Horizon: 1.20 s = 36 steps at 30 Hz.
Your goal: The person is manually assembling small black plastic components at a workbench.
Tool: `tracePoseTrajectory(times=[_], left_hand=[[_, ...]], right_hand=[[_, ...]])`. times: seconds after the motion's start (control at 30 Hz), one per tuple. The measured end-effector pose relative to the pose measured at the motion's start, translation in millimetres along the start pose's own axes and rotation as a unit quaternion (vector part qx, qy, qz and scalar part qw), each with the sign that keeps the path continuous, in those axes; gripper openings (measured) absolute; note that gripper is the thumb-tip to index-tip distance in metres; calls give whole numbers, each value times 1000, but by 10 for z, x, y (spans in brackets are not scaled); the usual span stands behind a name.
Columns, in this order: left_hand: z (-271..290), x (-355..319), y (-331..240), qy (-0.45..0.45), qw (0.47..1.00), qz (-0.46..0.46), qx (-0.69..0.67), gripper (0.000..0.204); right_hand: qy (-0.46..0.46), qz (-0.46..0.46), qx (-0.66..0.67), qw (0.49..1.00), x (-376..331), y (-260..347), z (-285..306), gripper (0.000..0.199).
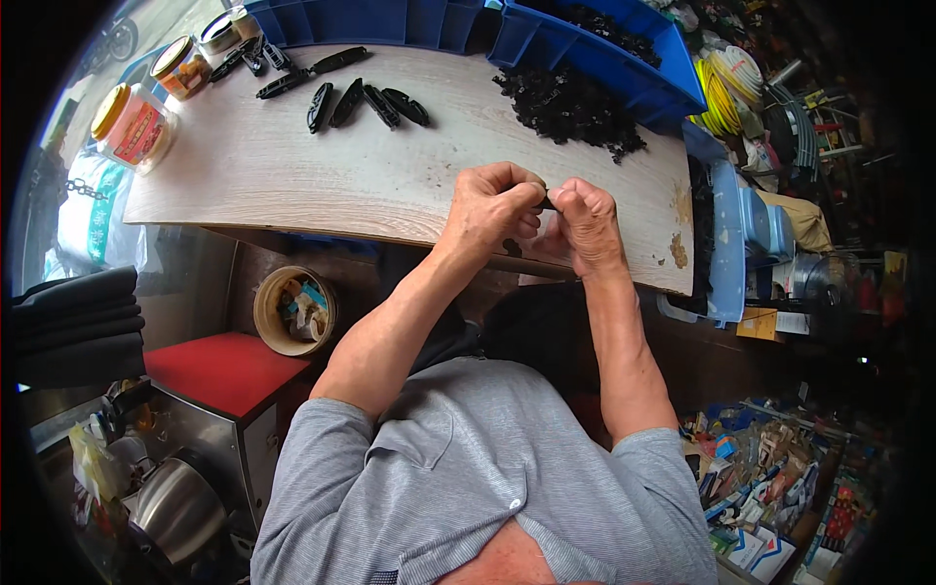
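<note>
My left hand (pixel 492 208) and my right hand (pixel 588 222) are closed together over the near edge of a pale wooden board (pixel 292 171). Between their fingertips they pinch a small black part (pixel 548 203), mostly hidden by the fingers. A heap of small black parts (pixel 570 107) lies on the board just beyond my hands. Several longer black oval pieces (pixel 366 101) lie in a row at the board's far middle.
Blue plastic bins (pixel 595 44) stand along the far edge, one holding more black parts. Clear jars with yellow lids (pixel 132 125) stand at the far left. Below the board are a round tub (pixel 292 310), a red-topped metal box (pixel 219 370) and a steel pot (pixel 175 507).
</note>
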State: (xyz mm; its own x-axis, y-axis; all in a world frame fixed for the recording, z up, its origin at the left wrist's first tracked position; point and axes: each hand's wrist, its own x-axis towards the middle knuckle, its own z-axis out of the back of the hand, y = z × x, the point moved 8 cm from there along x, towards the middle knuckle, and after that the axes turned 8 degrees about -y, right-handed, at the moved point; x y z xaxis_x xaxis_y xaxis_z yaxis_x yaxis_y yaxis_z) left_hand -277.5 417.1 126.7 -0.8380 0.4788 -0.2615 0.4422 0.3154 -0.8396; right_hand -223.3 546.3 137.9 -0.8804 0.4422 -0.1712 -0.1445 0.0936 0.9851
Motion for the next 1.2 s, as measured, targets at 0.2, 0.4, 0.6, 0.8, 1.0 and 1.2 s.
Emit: tracePoseTrajectory(times=[0.2, 0.4, 0.6, 0.8, 1.0, 1.2], left_hand=[[-33, -7, -1, 32, 996, -61, 60, 25], [-15, -103, -18, 9, 989, -112, 99, 32], [-83, -86, 23, 32, 974, -175, 144, 25], [-66, -129, -24, 14, 956, -222, 191, 21], [-95, -161, -61, 7, 943, -251, 217, 21], [-93, -160, -88, 4, 937, -275, 216, 22]], right_hand=[[12, 24, 30, 999, -14, 65, 57, 28], [-279, -2, 133, 951, 226, 114, 1254, 56], [-430, -21, 114, 896, 231, 97, 1888, 37], [-288, -94, -89, 949, 520, 130, 1382, 31], [-286, -104, -272, 913, 669, 185, 1191, 31], [-254, -50, -342, 904, 672, 266, 1109, 29]])
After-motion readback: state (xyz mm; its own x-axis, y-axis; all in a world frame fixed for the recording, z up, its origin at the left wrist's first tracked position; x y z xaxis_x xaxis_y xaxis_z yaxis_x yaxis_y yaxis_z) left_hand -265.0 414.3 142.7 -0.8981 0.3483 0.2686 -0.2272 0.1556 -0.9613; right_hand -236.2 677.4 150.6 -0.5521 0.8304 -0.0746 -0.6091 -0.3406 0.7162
